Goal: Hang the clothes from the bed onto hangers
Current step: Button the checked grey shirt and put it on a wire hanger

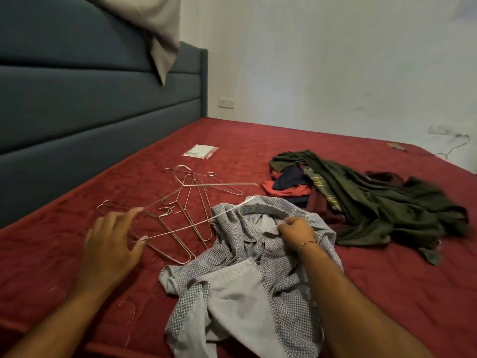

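Observation:
A grey checked shirt lies crumpled on the red bed in front of me. My right hand pinches the shirt's fabric near the collar. One wire hanger has an end pushed into the shirt's collar; my left hand holds its other end between thumb and fingers. Several more wire hangers lie tangled on the bed just beyond my left hand. A pile of clothes, dark green, navy, red and plaid, sits to the right of the shirt.
A blue padded headboard rises along the left, with a beige cloth draped over its top. A small clear plastic packet lies further back on the bed. A white wall with sockets and a cable stands behind.

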